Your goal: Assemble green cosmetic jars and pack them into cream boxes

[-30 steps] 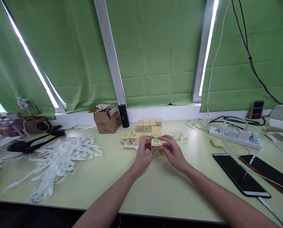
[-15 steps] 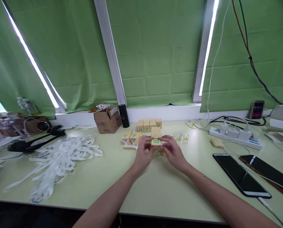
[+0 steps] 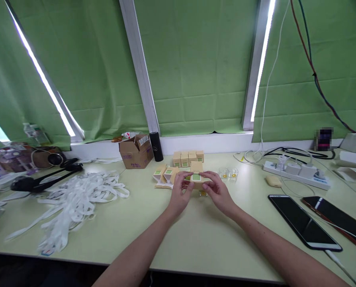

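Forearms (image 3: 148, 239) converging, left hand (image 3: 178, 198), right hand (image 3: 221, 196) pinching carton (image 3: 196, 178)

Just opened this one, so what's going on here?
A person's left hand and right hand hold a small tan box with a green patch between their fingertips. A tan flap stands up at its far side. Beyond it is a row of similar boxes; two more open cartons sit to the left, and two clear containers with something yellow inside to the right.
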The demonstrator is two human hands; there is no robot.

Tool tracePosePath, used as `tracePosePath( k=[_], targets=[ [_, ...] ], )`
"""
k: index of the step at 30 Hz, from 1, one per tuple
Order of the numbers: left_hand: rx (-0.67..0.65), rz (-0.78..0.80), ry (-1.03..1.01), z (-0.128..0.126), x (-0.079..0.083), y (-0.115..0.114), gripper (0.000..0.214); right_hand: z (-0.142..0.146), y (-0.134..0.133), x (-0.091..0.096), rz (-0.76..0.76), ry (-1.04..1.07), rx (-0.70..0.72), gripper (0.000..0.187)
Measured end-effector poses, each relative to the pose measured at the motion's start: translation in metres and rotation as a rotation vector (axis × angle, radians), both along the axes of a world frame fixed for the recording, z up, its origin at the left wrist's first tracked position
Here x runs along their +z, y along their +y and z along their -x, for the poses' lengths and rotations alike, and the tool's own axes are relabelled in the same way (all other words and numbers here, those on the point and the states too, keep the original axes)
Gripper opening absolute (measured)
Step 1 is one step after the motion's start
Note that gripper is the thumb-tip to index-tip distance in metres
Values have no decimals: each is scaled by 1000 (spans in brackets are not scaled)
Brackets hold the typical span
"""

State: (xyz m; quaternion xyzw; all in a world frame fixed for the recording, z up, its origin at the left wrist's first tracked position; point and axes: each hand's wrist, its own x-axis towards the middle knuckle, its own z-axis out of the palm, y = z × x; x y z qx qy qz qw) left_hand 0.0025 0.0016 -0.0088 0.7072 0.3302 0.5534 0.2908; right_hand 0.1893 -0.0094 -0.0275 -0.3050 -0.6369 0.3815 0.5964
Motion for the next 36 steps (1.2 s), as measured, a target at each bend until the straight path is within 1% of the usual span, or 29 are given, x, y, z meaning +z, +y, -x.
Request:
tracePosePath(
  k=[3,5,10,13,16,20,25,27,30,33,36],
  targets=[
    [6,-32,54,1,0,-1,35,-1,1,-1,18,-10,-9,42],
    [22,-56,108,2,0,-2,37,-2,1,-1,-3,-41,-28,45],
    [94,-178,179,2,2,-5,38,-4,-4,2,-167,-197,-69,50],
    [127,-255,162,2,4,-6,36,-5,-11,7,-248,-282,-110,53],
    [143,-280,123,2,4,-5,36,-3,-17,11,-340,-351,-149,57],
    [158,-230,47,3,2,-2,37,-2,-24,16,-434,-389,-172,65],
    [159,-152,-23,6,1,1,40,-4,-27,18,-550,-504,-84,66],
    [158,-129,-26,7,0,4,39,-5,-28,17,-583,-562,-66,65],
    [168,-97,-44,8,-1,7,39,-6,-27,16,-631,-616,-79,59],
    [173,-44,-77,7,0,9,42,-5,-25,13,-692,-628,-96,56],
    [183,7,-122,4,0,11,49,-4,-20,8,-719,-633,-133,54]
  ],
)
